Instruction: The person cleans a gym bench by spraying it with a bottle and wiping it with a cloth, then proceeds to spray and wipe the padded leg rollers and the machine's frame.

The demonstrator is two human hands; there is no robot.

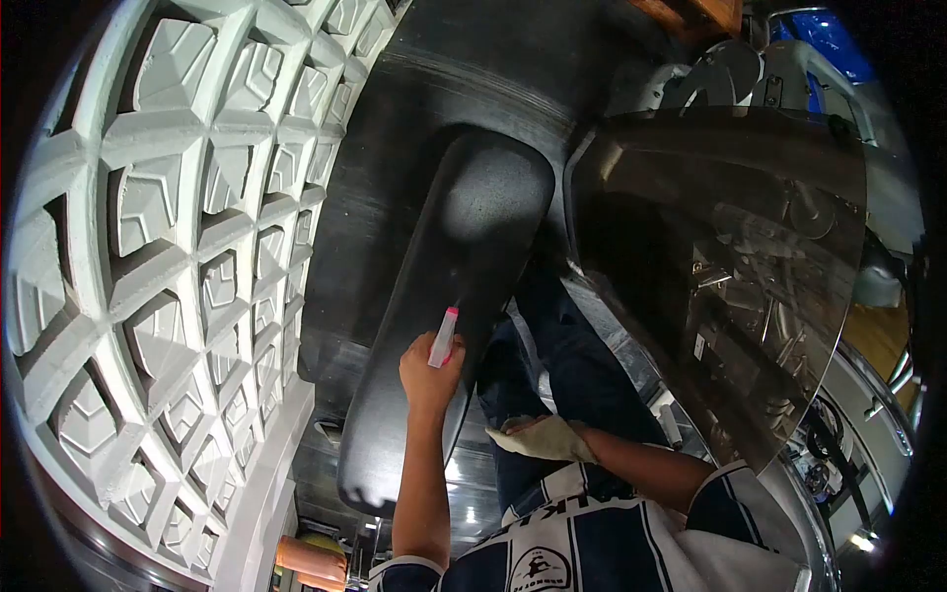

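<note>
A long black padded panel with rounded corners [492, 187] lies in the middle of the view. Over its lower half, my left hand [429, 370] is closed around a translucent marker-like tool with a pink tip [444, 337], which points away from me towards the panel. My right hand [533, 426] rests near my lap, mostly hidden by a pale cream cloth [541, 440] that it holds. Some of its fingers are covered by the cloth.
At the left stands a white lattice wall [196, 237] with faceted recesses. A dark transparent sheet [710, 266] stands at the right, with metal parts behind it. An orange cylindrical object [312, 562] lies at the bottom left.
</note>
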